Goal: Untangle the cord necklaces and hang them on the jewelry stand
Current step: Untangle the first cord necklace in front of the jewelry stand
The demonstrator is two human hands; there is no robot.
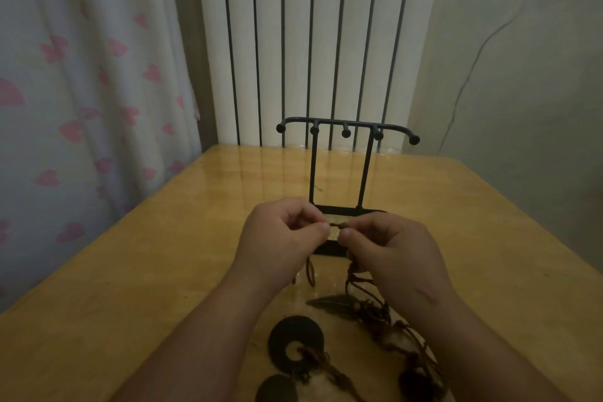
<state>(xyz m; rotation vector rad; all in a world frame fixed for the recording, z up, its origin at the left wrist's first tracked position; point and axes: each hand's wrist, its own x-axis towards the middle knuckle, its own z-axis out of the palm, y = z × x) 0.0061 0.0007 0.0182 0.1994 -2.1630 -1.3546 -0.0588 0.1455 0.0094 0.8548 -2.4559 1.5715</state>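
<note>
A black metal jewelry stand [346, 127] with several knobbed pegs stands upright on the wooden table [163, 238], its pegs bare. Just in front of its base, my left hand [280, 238] and my right hand [391, 251] meet and pinch a short stretch of brown cord [336, 224] between thumbs and fingertips. Brown cords hang down from both hands to the table. Near me lie a tangle of cord necklaces [375, 313] with a dark ring pendant [295, 344], a dark leaf pendant [332, 303], a dark oval pendant [277, 388] and a dark round pendant [414, 382].
A white ribbed radiator [310, 42] stands behind the table's far edge. A curtain with pink hearts [81, 91] hangs at the left. A thin wire [473, 65] runs down the pale wall at the right.
</note>
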